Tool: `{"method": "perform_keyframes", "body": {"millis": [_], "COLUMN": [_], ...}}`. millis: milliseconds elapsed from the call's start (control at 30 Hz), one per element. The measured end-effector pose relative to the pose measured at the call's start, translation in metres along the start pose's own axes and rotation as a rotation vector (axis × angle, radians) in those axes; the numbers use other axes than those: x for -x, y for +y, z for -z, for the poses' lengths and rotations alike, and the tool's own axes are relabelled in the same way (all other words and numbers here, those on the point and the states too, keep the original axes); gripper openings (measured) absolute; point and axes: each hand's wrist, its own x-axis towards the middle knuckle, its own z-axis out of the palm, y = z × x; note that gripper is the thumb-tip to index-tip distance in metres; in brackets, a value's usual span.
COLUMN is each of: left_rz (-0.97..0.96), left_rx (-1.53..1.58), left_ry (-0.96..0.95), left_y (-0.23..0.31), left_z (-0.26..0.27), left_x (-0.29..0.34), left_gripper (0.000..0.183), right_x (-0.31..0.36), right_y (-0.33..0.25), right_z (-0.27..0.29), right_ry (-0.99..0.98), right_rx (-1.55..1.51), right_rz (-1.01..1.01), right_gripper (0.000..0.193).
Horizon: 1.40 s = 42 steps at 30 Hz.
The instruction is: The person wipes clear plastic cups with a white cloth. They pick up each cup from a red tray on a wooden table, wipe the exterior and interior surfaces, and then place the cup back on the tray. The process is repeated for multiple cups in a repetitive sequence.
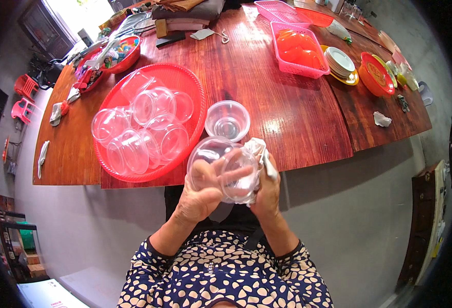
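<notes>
While both hands work just off the near edge of the wooden table (pixel 297 118), this is how things lie, each place told from the round red basket (pixel 192 90):

Left hand (pixel 200 197): fingers curled around a clear plastic bowl (pixel 220 164), thumb laid across its wall; held in the air just right of and nearer than the basket, off the table edge.

Right hand (pixel 267 192): fingers closed on a white cloth (pixel 259 149), pressed against the far side of the held bowl.

Held bowl: tilted, mouth toward the person, touching both hands and the cloth.

Single bowl (pixel 227 119): clear, upright on the table just right of the basket, apart from it.

Basket contents: a heap of clear bowls (pixel 143 128), lying on their sides and overlapping; whether they are wet or dry cannot be told.

Progress, as a judgement: one bowl stands set aside, one is in hand being wiped, and the heap in the basket looks untouched, so most of the work seems left.

Far right of the basket: a pink basket (pixel 297 66) with orange things, stacked plates (pixel 341 61), an orange bowl (pixel 376 74).

Behind the basket: a red bowl (pixel 128 59) of small items and folded cloths (pixel 187 15).
</notes>
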Motion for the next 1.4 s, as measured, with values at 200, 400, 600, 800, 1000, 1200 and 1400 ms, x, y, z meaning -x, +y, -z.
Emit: {"method": "perform_keyframes", "body": {"millis": [200, 400, 600, 800, 1000, 1200, 1400], "left_rz": [-0.026, 0.068, 0.033, 0.044, 0.096, 0.08, -0.003], "left_rx": [0.218, -0.168, -0.132, -0.251, -0.264, -0.213, 0.039], "left_ry": [0.212, 0.126, 0.307, 0.314, 0.244, 0.523, 0.093], "left_y": [-0.005, -0.011, -0.012, -0.008, -0.016, -0.03, -0.007], "left_z": [-0.015, -0.01, -0.002, -0.009, 0.009, -0.016, -0.013], "left_x": [-0.011, -0.002, -0.002, -0.018, 0.009, 0.003, -0.023], "left_gripper": [0.02, 0.019, 0.021, 0.02, 0.043, 0.048, 0.045], "right_x": [0.027, -0.007, -0.001, 0.028, 0.008, -0.021, 0.01], "right_y": [0.003, -0.04, -0.031, -0.042, -0.025, -0.042, -0.018], "right_z": [-0.014, 0.003, -0.004, -0.034, -0.029, -0.047, -0.027], "right_ry": [0.131, -0.106, -0.228, -0.257, -0.148, -0.066, -0.12], "right_rx": [0.914, 0.895, 0.918, 1.03, 1.349, 1.387, 1.332], "right_rz": [0.697, 0.593, 0.616, 0.941, 1.117, 0.907, 1.141], "right_gripper": [0.036, 0.03, 0.041, 0.032, 0.03, 0.035, 0.033]}}
